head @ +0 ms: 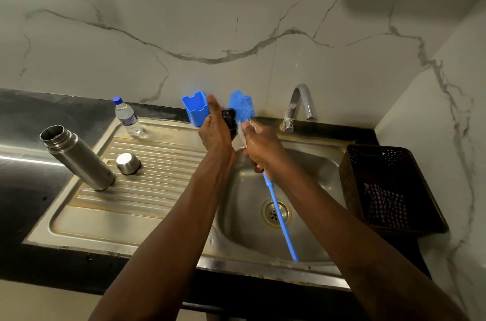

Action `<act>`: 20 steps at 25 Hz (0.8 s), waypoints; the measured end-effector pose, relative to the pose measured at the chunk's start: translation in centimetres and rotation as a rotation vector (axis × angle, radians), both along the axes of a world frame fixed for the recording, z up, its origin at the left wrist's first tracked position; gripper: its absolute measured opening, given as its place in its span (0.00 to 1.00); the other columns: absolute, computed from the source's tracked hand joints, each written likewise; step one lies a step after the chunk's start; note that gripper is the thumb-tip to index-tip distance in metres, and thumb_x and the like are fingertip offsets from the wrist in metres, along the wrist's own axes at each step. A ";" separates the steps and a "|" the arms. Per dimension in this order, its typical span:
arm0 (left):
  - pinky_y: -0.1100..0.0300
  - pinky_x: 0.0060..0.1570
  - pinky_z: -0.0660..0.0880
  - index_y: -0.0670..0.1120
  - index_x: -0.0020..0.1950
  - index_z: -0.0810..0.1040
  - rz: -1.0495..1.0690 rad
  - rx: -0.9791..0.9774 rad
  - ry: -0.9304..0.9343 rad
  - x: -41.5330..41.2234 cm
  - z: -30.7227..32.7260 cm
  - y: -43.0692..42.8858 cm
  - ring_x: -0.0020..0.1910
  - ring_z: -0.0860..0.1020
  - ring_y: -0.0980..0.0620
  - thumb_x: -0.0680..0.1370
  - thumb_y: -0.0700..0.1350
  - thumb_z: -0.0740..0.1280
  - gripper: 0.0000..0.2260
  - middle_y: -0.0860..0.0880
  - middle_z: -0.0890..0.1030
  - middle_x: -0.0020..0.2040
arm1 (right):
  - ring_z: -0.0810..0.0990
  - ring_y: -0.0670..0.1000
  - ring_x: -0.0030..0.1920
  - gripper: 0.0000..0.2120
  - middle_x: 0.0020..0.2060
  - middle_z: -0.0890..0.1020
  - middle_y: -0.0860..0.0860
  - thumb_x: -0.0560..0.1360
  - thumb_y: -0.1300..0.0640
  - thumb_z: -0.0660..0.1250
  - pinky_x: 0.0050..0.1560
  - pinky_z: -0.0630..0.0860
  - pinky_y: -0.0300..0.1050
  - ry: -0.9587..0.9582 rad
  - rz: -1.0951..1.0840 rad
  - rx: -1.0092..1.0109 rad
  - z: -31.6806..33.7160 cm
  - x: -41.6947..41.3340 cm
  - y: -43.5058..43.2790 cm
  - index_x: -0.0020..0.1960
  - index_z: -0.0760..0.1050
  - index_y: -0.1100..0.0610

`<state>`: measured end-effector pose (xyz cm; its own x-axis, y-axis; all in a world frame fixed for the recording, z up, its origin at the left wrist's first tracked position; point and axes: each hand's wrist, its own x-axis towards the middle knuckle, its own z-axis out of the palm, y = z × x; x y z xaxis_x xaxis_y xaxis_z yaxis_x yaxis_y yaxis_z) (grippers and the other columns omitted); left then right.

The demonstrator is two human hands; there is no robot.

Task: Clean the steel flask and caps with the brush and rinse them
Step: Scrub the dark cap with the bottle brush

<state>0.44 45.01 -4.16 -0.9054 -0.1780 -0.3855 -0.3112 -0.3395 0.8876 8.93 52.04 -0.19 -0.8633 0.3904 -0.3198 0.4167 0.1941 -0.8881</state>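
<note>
Black cap (228, 116), centre frame, looks small, hard and probably wet-slick; left hand (214, 134) clasps its sides while right hand (263, 152) grips the brush (242, 105) stem.

Overall light: dim, flat, greenish-grey.
Glare: a white streak on the black counter (23, 159) at 9 o'clock; soft sheen on the steel flask (79, 160).
Shadows: a broad soft patch on the marble wall (236, 18) at 1 o'clock; the basket (349, 176) at 3 o'clock is nearly black inside.
Colour: the blue brush (242, 106) head, toward 12 o'clock, glows oversaturated with a halo.
Blur: its bristles smear; we read little detail on the black cap (229, 118) beside it.
Distortion: counter edges bow; the flask leans toward 9 o'clock.
</note>
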 end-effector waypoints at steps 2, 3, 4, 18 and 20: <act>0.41 0.56 0.82 0.51 0.50 0.80 0.000 -0.045 -0.055 0.3 -0.3 0.1 0.49 0.84 0.44 0.71 0.81 0.55 0.35 0.46 0.85 0.48 | 0.68 0.45 0.34 0.23 0.47 0.77 0.53 0.85 0.42 0.55 0.33 0.65 0.40 0.034 0.017 0.118 -0.5 -0.8 0.3 0.77 0.69 0.46; 0.41 0.56 0.82 0.51 0.53 0.76 0.000 -0.074 -0.050 0.8 -0.4 0.5 0.50 0.83 0.44 0.75 0.78 0.54 0.32 0.46 0.83 0.50 | 0.69 0.45 0.34 0.23 0.47 0.77 0.52 0.85 0.42 0.55 0.33 0.65 0.40 0.026 0.006 0.142 -0.5 -1.3 0.6 0.77 0.68 0.46; 0.44 0.56 0.82 0.50 0.55 0.74 -0.012 -0.070 -0.025 1.3 -0.6 0.9 0.51 0.83 0.44 0.78 0.75 0.54 0.30 0.46 0.82 0.50 | 0.69 0.45 0.34 0.23 0.48 0.78 0.53 0.85 0.42 0.55 0.32 0.65 0.41 0.006 -0.005 0.131 -0.3 -1.7 0.8 0.77 0.68 0.46; 0.53 0.43 0.83 0.45 0.42 0.80 0.028 0.023 -0.035 1.6 1.3 0.3 0.43 0.86 0.45 0.73 0.72 0.70 0.28 0.47 0.84 0.37 | 0.75 0.53 0.40 0.20 0.48 0.79 0.55 0.85 0.45 0.55 0.37 0.70 0.45 -0.001 0.053 0.131 0.4 -0.2 0.4 0.75 0.70 0.47; 0.53 0.40 0.80 0.44 0.47 0.82 0.043 -0.025 -0.148 1.9 0.8 0.0 0.43 0.85 0.42 0.79 0.73 0.59 0.32 0.45 0.83 0.39 | 0.78 0.59 0.46 0.19 0.46 0.78 0.55 0.85 0.46 0.55 0.44 0.72 0.50 0.075 0.112 0.189 0.2 0.2 -0.4 0.70 0.74 0.50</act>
